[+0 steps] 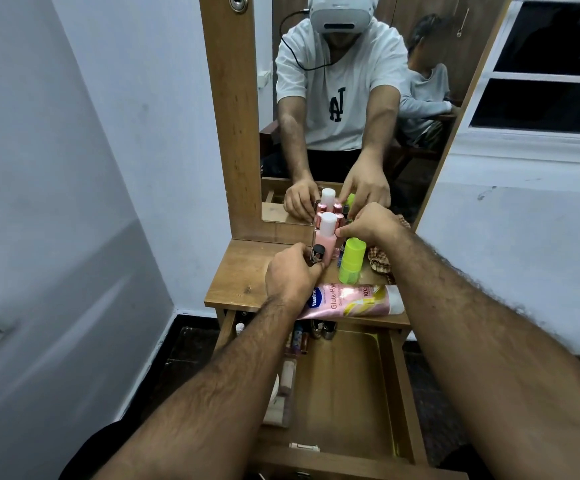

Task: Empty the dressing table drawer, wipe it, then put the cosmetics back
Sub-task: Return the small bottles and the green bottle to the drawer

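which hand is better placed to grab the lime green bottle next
Right. The right hand hovers just above the lime green plastic bottle with nothing visibly gripped, while the left hand already holds a small dark-capped bottle on the far side of the pink bottle.

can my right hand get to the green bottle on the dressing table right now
Probably yes. The right hand hovers just above and behind the green bottle, which stands upright with its cap and near side uncovered.

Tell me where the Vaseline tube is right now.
The Vaseline tube lies on its side along the tabletop's front edge, above the open drawer, just in front of the green bottle.
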A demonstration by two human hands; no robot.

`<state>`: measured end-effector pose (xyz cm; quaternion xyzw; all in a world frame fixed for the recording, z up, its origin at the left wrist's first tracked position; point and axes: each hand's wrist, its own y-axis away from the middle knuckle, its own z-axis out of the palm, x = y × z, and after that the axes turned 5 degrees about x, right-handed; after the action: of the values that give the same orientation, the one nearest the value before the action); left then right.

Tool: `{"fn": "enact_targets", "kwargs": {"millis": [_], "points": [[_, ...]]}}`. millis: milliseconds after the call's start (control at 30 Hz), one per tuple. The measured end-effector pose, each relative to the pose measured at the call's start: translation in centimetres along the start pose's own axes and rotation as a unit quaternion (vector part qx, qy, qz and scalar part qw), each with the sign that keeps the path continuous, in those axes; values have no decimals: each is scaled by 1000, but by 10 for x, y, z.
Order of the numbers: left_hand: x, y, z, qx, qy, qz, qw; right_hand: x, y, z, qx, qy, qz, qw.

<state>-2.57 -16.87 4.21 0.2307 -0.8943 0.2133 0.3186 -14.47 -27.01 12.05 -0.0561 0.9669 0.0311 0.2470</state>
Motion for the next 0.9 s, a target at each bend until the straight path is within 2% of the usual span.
{"fn": "enact_targets", "kwargs": {"millis": [233,467,700,900], "points": [[1,4,-4,9,6,-1,1000,-17,14,1,41,67,45,996],[4,6,-8,14,18,-11,1000,-15,11,-3,105,50,43,992],[7,13,-21,43,56,-6,997,-10,15,-39,181,-1,11,983],[12,29,-35,64,85,15,994,-9,55,-68,219,-27,-39,975]]}}
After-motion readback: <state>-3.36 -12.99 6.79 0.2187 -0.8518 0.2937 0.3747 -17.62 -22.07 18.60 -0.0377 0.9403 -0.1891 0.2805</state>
